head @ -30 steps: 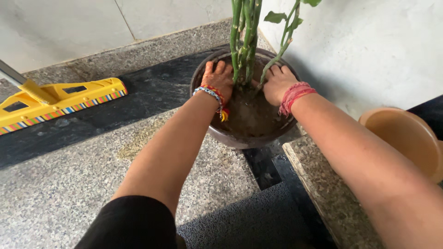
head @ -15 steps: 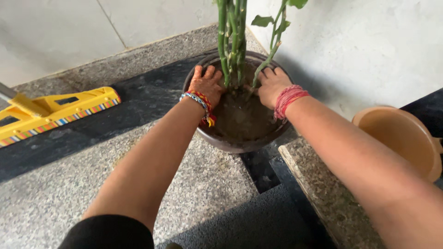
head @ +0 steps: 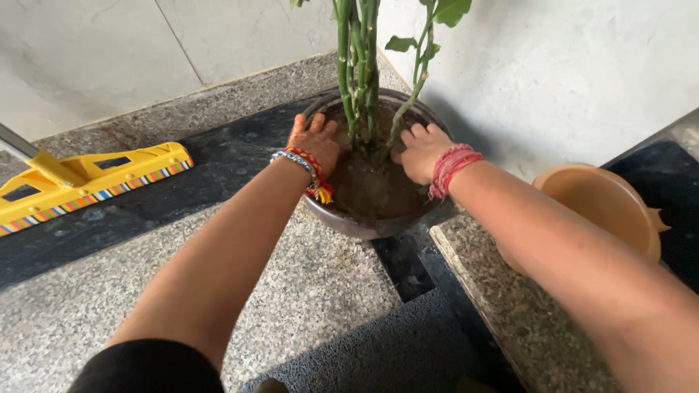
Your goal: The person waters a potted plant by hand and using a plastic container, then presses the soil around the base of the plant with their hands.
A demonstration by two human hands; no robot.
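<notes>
Granite floor; left hand (head: 314, 143) and right hand (head: 420, 151) press flat, fingers spread, on pot soil (head: 371, 185).

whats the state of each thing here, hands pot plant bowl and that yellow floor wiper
left hand: flat on the soil, palm down
right hand: flat on the soil
pot: upright, holds soil
plant: upright, green stems
bowl: empty, tilted
floor wiper: lying on the floor

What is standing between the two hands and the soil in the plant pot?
Nothing visible. The left hand and right hand already lie flat on the soil inside the pot, one on each side of the green stems.
</notes>
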